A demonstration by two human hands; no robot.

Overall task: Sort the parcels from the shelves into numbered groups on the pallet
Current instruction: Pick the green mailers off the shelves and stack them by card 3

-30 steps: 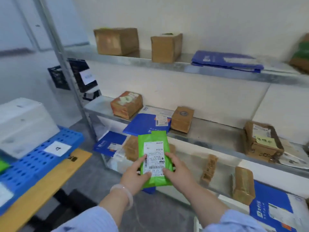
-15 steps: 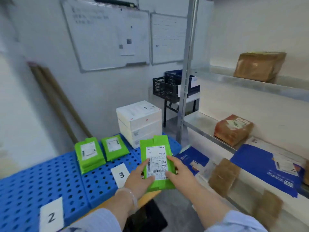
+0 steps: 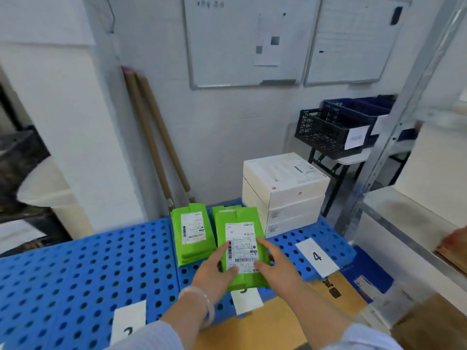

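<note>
Clamping their grip on its lower side edges, the left hand (image 3: 214,272) and right hand (image 3: 279,270) held a flat green plastic mailer parcel (image 3: 240,238), seemingly light, soft, slippery.

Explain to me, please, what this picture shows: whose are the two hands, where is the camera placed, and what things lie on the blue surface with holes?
There is no machine here: a person works with bare hands. The single camera sits on the person's head and looks forward and down, so the arms enter from the bottom edge. The left hand and the right hand together hold a flat green plastic parcel with a white printed label, one hand on each side. Below it is a blue perforated plastic pallet. On the pallet lie a pile of similar green parcels, a stack of three white cardboard boxes, a white paper card marked 2 and another card marked 4. A third card is partly hidden by the held parcel.
</note>
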